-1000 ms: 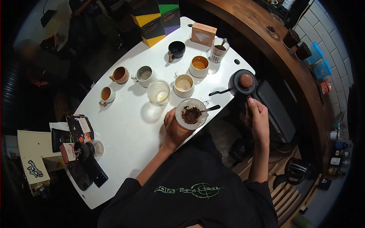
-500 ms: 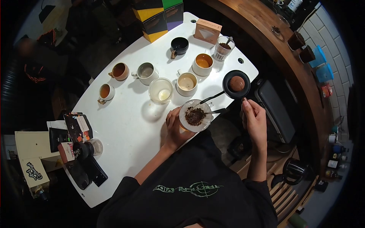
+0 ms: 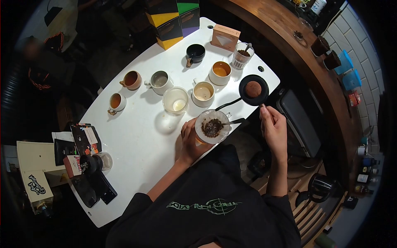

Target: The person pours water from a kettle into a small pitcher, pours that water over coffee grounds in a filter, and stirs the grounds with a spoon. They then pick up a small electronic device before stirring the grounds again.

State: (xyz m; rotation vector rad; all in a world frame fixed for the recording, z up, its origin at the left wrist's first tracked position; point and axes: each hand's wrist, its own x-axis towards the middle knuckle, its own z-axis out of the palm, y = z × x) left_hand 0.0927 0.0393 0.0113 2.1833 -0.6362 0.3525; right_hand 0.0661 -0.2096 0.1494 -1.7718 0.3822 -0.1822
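My right hand [image 3: 273, 126] is closed around the handle of a black gooseneck kettle [image 3: 266, 91], which has a round brown piece on top. Its thin spout [image 3: 228, 104] reaches left, with the tip above a coffee dripper [image 3: 225, 134]. Wet dark coffee grounds [image 3: 212, 127] lie in the filter inside. A spoon [image 3: 235, 121] leans out of the dripper to the right. My left hand [image 3: 192, 142] wraps the near left side of the dripper or the vessel under it; which one is hidden. Beyond the dripper are a clear glass cup [image 3: 175, 99] and a white mug [image 3: 203, 92].
More mugs stand across the white table [image 3: 138, 136], including a black mug [image 3: 195, 53] and a grey mug [image 3: 160, 82]. A glass of grounds [image 3: 241, 56] and a small box [image 3: 225, 37] are farther back. A phone [image 3: 103, 188] and grinder [image 3: 90, 164] lie left. Another person sits far left.
The kettle and my right hand have shifted slightly left. The grounds in the dripper look wetter and shinier. My left hand has stayed in place.
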